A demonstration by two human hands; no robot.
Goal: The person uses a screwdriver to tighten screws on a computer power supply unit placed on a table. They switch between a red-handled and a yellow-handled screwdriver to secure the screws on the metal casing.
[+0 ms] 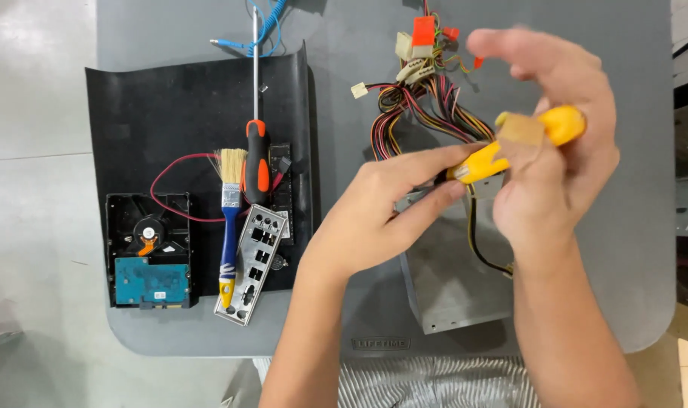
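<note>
At the left, a black mat point(170, 106) is spread on the grey table point(638, 287); on it are laid a hard drive point(149, 261), a blue-handled brush point(229, 227), a silver port plate point(251, 264) and a long screwdriver point(256, 128). Toward the middle, the left hand point(382, 211) is seen pinching the lower end of a yellow-handled tool point(533, 140) between thumb and fingertips. The tool is held above a grey power supply box point(453, 279) with its bundle of coloured wires point(427, 91). At the right, the handle is cradled by the right hand point(563, 143), fingers loosely spread.
</note>
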